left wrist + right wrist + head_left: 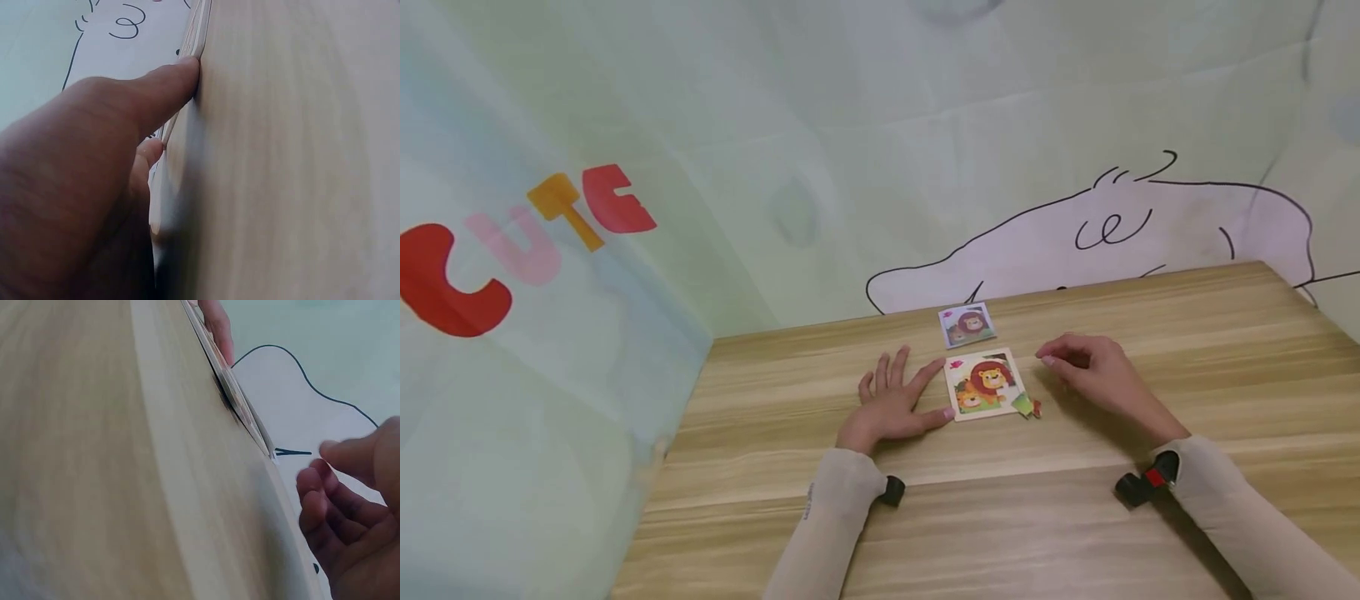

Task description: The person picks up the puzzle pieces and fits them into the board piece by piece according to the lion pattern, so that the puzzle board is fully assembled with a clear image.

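A square lion jigsaw puzzle lies on the table with a pale gap at its lower right. Two loose puzzle pieces, one green and one reddish-brown, lie at that corner; the green one overlaps the frame. My left hand is spread flat, its thumb and index fingertip touching the puzzle's left edge. To the right of the puzzle hovers my right hand, fingers loosely bent, apart from the board. In the right wrist view, nothing shows between the thumb and fingers of that hand.
Behind the puzzle lies a small square picture card with the same lion scene. The wood-grain table meets a printed cloth backdrop at its far edge. Each wrist wears a black camera mount.
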